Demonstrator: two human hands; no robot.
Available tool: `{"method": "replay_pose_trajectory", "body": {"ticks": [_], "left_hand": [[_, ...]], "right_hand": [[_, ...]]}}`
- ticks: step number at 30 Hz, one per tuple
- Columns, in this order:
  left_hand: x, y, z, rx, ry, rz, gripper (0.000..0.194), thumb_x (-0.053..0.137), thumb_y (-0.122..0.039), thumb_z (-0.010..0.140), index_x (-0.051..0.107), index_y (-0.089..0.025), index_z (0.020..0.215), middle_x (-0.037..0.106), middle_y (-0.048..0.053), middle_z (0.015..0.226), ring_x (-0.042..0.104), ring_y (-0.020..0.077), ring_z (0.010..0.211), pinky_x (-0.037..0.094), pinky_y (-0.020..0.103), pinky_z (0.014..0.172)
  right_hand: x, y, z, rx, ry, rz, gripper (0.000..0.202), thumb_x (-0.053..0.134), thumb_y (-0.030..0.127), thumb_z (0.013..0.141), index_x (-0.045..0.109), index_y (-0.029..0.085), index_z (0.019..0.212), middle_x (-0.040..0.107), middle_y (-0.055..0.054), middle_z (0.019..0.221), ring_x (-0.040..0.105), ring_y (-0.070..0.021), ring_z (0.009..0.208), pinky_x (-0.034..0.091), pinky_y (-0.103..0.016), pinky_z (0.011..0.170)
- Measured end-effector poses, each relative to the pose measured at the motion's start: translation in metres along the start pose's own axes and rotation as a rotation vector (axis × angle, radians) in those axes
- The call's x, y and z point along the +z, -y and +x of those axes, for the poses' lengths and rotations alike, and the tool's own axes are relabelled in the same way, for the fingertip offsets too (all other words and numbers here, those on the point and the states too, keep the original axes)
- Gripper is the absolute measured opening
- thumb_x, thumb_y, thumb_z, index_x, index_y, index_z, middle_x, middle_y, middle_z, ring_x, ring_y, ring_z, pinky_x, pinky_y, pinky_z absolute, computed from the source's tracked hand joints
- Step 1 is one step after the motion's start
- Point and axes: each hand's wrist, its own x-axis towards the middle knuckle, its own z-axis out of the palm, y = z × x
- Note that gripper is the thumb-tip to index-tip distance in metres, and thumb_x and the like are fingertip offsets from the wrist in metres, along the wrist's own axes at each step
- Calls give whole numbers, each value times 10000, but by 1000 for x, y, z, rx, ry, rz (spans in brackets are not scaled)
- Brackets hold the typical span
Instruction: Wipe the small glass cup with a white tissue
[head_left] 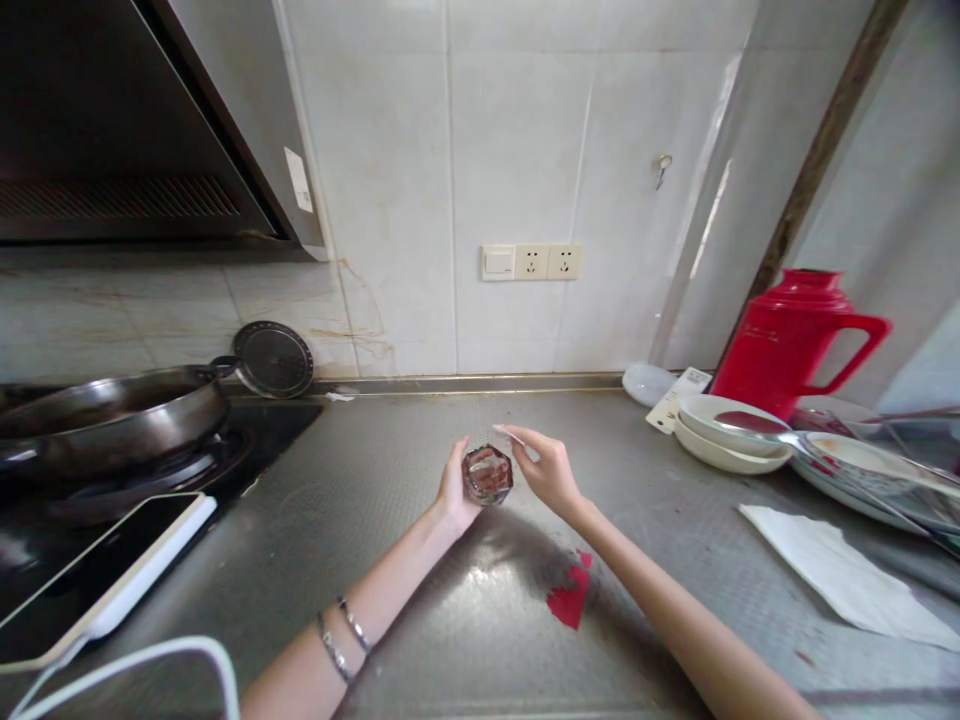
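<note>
A small faceted glass [489,474] with a dark tint stands over the middle of the steel counter. My left hand [454,483] is wrapped round its left side, thumb toward the far rim. On the other side, my right hand [546,464] hovers close by with fingers stretched and slightly curved toward the rim, the thumb apart from them. Something pale shows at its fingertips, perhaps long nails. I cannot tell whether these fingers touch the glass. What the glass contains, if anything, is unclear.
A pan [112,415] sits on the stove at left, with a phone [97,570] and white cable [176,648] nearer me. To the right are a red thermos [784,345], stacked bowls [731,455] and a white napkin [847,575]. A red scrap [571,598] lies between my forearms.
</note>
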Motion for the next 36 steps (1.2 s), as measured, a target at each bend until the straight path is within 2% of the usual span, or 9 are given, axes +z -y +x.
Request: {"method": "replay_pose_trajectory", "body": {"ticks": [2, 4, 7, 10, 18, 24, 28, 31, 36], "left_hand": [[-2, -3, 1, 26, -8, -28, 339, 487, -437, 865, 598, -126, 786, 696, 126, 674, 681, 234, 606, 540, 330, 587], [-4, -7, 3, 58, -18, -59, 293, 518, -410, 841, 584, -132, 774, 700, 125, 684, 689, 238, 628, 549, 337, 598], [-6, -12, 5, 106, -43, -93, 243, 543, -374, 816, 572, -140, 757, 698, 112, 673, 691, 230, 634, 555, 341, 615], [-8, -15, 7, 150, -76, -88, 210, 546, -347, 797, 570, -144, 748, 699, 109, 663, 693, 236, 628, 549, 337, 606], [-9, -13, 8, 227, -100, -59, 161, 533, -275, 755, 601, -134, 716, 693, 72, 637, 679, 209, 597, 524, 292, 587], [-9, -10, 4, 150, 10, -17, 215, 529, -320, 752, 612, -131, 689, 710, 111, 699, 658, 229, 561, 524, 351, 569], [-10, -11, 3, 111, 28, 3, 240, 531, -334, 773, 643, -123, 760, 724, 117, 730, 676, 234, 616, 545, 384, 649], [-13, -11, 6, 117, 58, 54, 283, 516, -355, 803, 666, -116, 821, 727, 107, 719, 673, 218, 607, 540, 351, 642], [-22, -12, 23, 259, 12, 243, 332, 555, -422, 811, 666, -114, 866, 729, 105, 796, 679, 197, 721, 515, 286, 687]], "right_hand": [[-6, -7, 5, 155, -60, 7, 309, 440, 215, 847, 708, 191, 999, 737, -69, 968, 675, -202, 876, 517, -277, 733], [-10, -16, 9, 301, -47, 39, 305, 434, 223, 796, 709, 170, 917, 721, -59, 847, 639, -189, 758, 480, -262, 660], [-10, -28, 11, 545, 108, 214, 260, 435, 234, 727, 679, 159, 771, 638, -22, 678, 552, -154, 638, 413, -225, 563], [-2, -34, 10, 655, 251, 336, 260, 425, 251, 709, 664, 149, 699, 552, -1, 546, 491, -131, 524, 376, -217, 488], [14, -25, -1, 754, 471, 509, 349, 522, 448, 806, 673, 156, 690, 460, 44, 410, 403, -103, 392, 337, -223, 427], [12, -5, -2, 775, 519, 786, 311, 596, 425, 783, 636, 168, 612, 546, 20, 557, 407, -84, 445, 320, -221, 448], [9, 6, 0, 854, 485, 851, 235, 659, 389, 732, 642, 166, 657, 565, 11, 617, 409, -81, 475, 301, -217, 449], [8, 10, 1, 906, 422, 822, 219, 673, 388, 706, 644, 175, 666, 556, 12, 603, 425, -91, 502, 297, -213, 454], [5, 6, 6, 846, 326, 676, 261, 636, 385, 692, 587, 168, 555, 506, 26, 508, 418, -89, 470, 287, -221, 449]]}}
